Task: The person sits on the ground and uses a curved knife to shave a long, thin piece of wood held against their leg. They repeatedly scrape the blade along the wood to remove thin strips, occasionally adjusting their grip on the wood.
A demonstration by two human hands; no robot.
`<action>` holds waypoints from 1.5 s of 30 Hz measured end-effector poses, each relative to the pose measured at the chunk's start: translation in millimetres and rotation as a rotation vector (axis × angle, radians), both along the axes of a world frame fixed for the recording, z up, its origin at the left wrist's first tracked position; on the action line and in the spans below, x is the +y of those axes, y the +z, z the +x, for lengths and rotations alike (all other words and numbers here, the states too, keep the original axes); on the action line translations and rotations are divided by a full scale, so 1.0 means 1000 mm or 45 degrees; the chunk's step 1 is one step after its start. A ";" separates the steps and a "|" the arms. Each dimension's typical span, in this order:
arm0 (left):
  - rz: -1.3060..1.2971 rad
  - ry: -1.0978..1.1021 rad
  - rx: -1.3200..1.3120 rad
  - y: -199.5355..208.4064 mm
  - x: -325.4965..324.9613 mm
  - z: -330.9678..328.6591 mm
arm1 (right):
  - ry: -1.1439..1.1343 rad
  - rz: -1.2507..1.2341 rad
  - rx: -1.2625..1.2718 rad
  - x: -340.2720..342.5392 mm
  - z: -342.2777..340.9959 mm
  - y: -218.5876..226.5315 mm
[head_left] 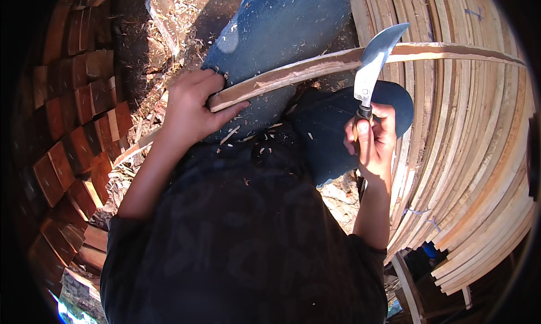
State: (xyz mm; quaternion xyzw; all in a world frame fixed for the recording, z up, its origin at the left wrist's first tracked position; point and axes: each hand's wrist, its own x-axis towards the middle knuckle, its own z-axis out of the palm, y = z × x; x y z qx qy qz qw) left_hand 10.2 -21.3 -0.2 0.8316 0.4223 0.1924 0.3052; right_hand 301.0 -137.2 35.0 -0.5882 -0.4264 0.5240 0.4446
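Observation:
A long narrow wooden strip [293,76] with rough, pale-and-brown faces lies across my thighs and reaches out to the right over stacked strips. Around its near-left end my left hand [194,101] is closed, thumb below and fingers above. In my right hand [373,138] is a knife [373,62] with a broad curved blade, gripped by its short handle and pointing up and away. The blade crosses in front of the strip; whether its edge touches the wood I cannot tell. Small shavings are scattered on my blue trousers [282,19] and dark shirt.
A large stack of long pale strips [462,126] fills the right side, with purple ties. On the left stand piled reddish-brown wood blocks [70,138]. Wood shavings [163,64] cover the ground beyond my left hand. Another strip [132,150] shows beside my left forearm.

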 end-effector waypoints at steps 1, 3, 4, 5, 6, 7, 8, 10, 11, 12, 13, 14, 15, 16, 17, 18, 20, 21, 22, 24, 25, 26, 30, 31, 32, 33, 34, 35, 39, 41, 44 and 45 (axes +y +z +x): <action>0.021 0.023 -0.005 0.000 -0.001 -0.001 | -0.030 0.014 0.041 -0.001 0.002 0.001; -0.004 0.011 0.012 0.001 0.000 -0.004 | -0.120 0.144 0.166 0.003 0.014 0.006; -0.025 0.006 0.020 0.001 -0.001 -0.005 | -0.284 0.256 0.338 0.005 0.016 0.004; -0.050 -0.011 0.028 0.002 0.001 -0.004 | -0.358 0.280 0.356 0.007 0.012 0.006; -0.031 -0.004 0.012 0.002 0.002 -0.003 | -0.194 0.246 0.112 0.005 0.012 0.000; -0.012 0.003 -0.005 0.000 0.000 -0.002 | -0.095 0.144 0.113 0.001 0.005 -0.002; 0.006 0.009 -0.022 0.000 0.000 -0.002 | 0.004 0.043 0.114 -0.002 -0.001 -0.001; -0.028 0.005 0.020 0.002 -0.001 -0.004 | 0.017 0.149 0.162 0.004 0.015 0.000; -0.034 0.005 0.009 0.002 0.001 -0.004 | -0.182 0.216 0.351 0.007 0.015 0.001; -0.043 -0.002 0.003 0.002 0.003 -0.004 | -0.391 0.278 0.544 0.010 0.012 0.004; -0.030 -0.024 0.008 0.003 0.004 -0.003 | -0.399 0.276 0.449 0.007 0.011 -0.002; -0.028 -0.012 0.001 0.002 0.001 -0.003 | -0.122 0.107 0.135 0.004 0.007 -0.003; -0.013 0.003 -0.010 0.000 -0.001 -0.003 | -0.047 0.100 0.165 0.003 0.003 -0.006; 0.002 0.018 -0.021 -0.001 -0.001 -0.003 | 0.028 0.092 0.195 0.002 0.001 -0.007; -0.004 0.013 -0.009 0.000 0.002 -0.004 | 0.026 0.070 0.123 0.004 0.011 -0.004; -0.027 0.005 0.000 0.001 0.002 -0.005 | -0.142 0.196 0.250 0.005 0.014 -0.006; -0.060 0.000 0.003 0.000 0.000 -0.003 | -0.410 0.275 0.435 0.010 0.009 -0.001; -0.055 0.000 0.002 0.001 0.001 -0.002 | -0.128 0.151 0.120 0.009 0.009 -0.001; -0.049 0.000 0.001 0.001 0.003 -0.002 | 0.071 0.043 0.018 0.005 0.000 -0.005; -0.040 0.025 -0.021 0.001 0.000 -0.003 | 0.049 0.044 0.024 0.004 0.006 0.002; -0.053 0.022 -0.003 0.002 0.000 -0.004 | -0.039 0.162 0.200 0.006 0.014 0.001; -0.066 0.019 0.014 0.002 0.001 -0.004 | -0.363 0.179 0.449 0.009 0.015 0.003; -0.023 0.014 -0.017 -0.001 0.001 -0.001 | 0.055 0.091 0.032 -0.002 0.001 -0.008; -0.022 0.008 -0.011 0.000 0.003 -0.002 | 0.053 0.156 0.040 -0.002 0.002 -0.007; -0.021 0.003 -0.006 0.001 0.006 -0.002 | -0.052 0.192 -0.049 0.001 0.009 -0.007; -0.039 -0.003 0.002 0.002 0.005 -0.003 | -0.335 0.263 0.179 0.007 0.005 -0.002; -0.057 -0.009 0.010 0.002 0.003 -0.004 | -0.620 0.331 0.406 0.012 0.002 0.002; -0.038 -0.022 0.000 0.000 0.002 -0.003 | -0.513 0.318 0.397 0.009 0.008 -0.001; -0.031 -0.001 -0.016 0.001 0.002 -0.003 | 0.084 0.102 0.057 0.000 0.010 -0.002; -0.065 -0.010 0.002 0.003 0.003 -0.004 | -0.214 0.303 0.330 0.009 0.015 -0.002; -0.050 -0.014 -0.007 0.001 0.003 -0.002 | 0.149 0.044 -0.107 0.002 0.011 -0.007; -0.043 0.017 -0.056 -0.001 0.000 -0.001 | 0.158 0.060 -0.048 0.002 0.009 -0.006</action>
